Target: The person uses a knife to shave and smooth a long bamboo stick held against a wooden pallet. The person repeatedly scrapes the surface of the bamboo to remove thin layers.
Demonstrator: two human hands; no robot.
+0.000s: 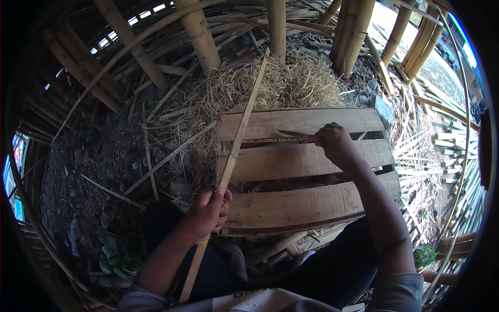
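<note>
My left hand (209, 210) is closed around a long, flat bamboo strip (241, 127). The strip slants from my lap up past the left end of a low slatted wooden bench (291, 205), its tip reaching toward the shavings. In my right hand (335, 143) is a knife (296, 134), its handle mostly hidden by my fingers. The blade points left above the bench's far plank, apart from the strip. Three pale planks with gaps between them make up the bench top.
Curly bamboo shavings (306, 78) are heaped behind the bench. Upright bamboo posts (196, 36) stand beyond. A grey block (383, 110) sits by the bench's far right corner. Loose strips (171, 156) lie on the dark ground at left, and many cut bamboo pieces (452, 182) at right.
</note>
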